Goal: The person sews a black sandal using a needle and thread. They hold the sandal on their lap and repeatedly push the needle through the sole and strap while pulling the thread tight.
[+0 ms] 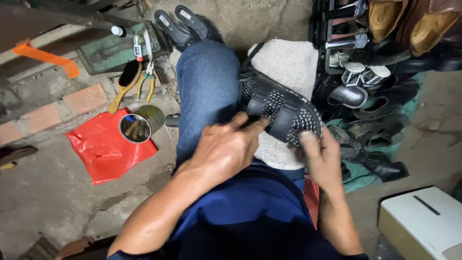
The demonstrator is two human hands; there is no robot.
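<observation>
Sandal [281, 113], black with studded straps, lies on a white fleece pad [284, 62] over the person's lap. Left hand [226, 147] pinches its near strap, grip closed on it. Right hand [322, 156] clasps the toe end at four o'clock. Tin can [142, 124] sits on red plastic [108, 149] at nine o'clock.

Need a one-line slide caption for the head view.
Both hands, left hand and right hand, hold a black sandal over a white fleecy cloth on the lap.
</observation>
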